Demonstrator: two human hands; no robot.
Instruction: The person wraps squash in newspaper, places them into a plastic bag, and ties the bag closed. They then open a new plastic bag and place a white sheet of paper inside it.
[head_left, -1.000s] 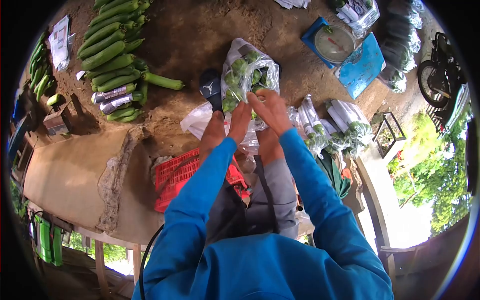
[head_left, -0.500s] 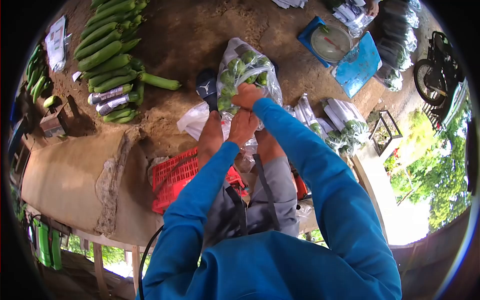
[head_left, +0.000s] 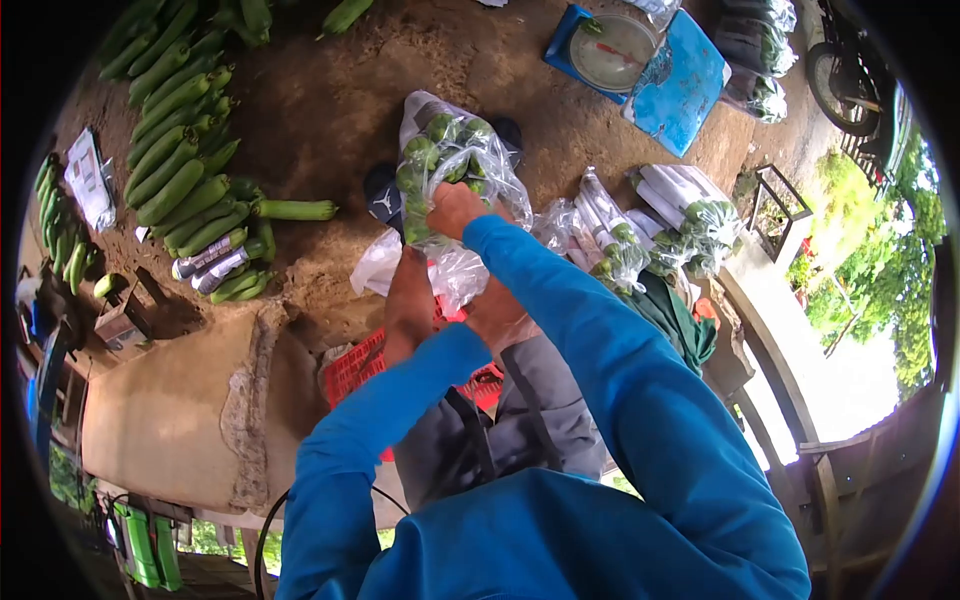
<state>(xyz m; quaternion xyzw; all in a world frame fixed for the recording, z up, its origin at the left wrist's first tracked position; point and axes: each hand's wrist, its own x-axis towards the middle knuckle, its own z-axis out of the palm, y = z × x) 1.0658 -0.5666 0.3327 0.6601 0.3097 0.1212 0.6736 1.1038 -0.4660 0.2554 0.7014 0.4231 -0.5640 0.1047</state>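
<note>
Right hand (head_left: pixel 455 208) grips the gathered neck of the bag (head_left: pixel 445 165), fingers curled and pressed together around the plastic; the bag, clear and full of round green fruit, sits on the dirt floor just ahead of the person's feet, beside a black sandal (head_left: pixel 383 200). Left hand (head_left: pixel 497 312) lies lower, against the bag's loose plastic tail, largely hidden by the right sleeve, finger state cannot be told. Cucumbers (head_left: pixel 180 170) piled to one side, scale (head_left: pixel 610 50) beyond, red crate (head_left: pixel 365 365) near the knees.
</note>
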